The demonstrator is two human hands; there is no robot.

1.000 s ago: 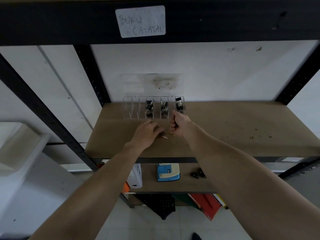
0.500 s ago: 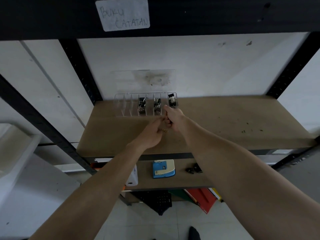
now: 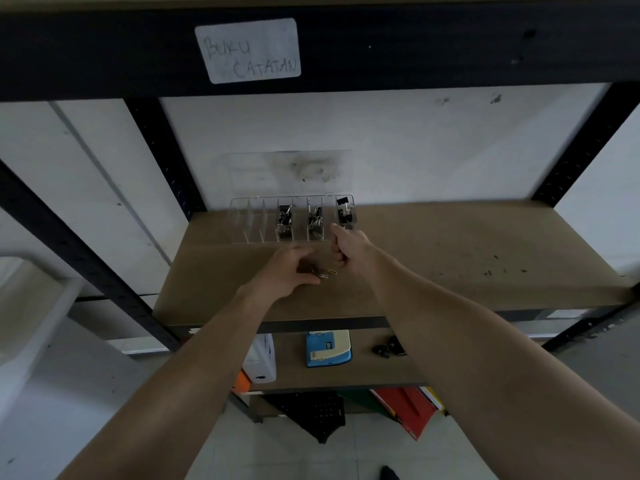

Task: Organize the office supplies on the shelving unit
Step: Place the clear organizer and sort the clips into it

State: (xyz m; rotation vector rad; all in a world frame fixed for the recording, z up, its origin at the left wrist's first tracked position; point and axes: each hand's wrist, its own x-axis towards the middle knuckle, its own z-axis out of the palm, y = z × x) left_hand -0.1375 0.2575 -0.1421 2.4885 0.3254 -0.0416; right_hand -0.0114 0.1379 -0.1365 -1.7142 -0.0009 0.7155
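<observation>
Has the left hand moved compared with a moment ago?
Yes. The left hand has drawn back from the clear organizer box, toward the paper clips.

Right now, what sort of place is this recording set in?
Probably an office storeroom or supply corner. A black metal shelving unit with brown board shelves carries a handwritten white label, a clear plastic compartment box of binder clips, and a blue hole punch on the shelf below.

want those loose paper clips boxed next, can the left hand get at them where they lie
Probably yes: the left hand already hovers at the paper clips on the bare shelf board, nothing covering them; the right hand sits beside.
</observation>
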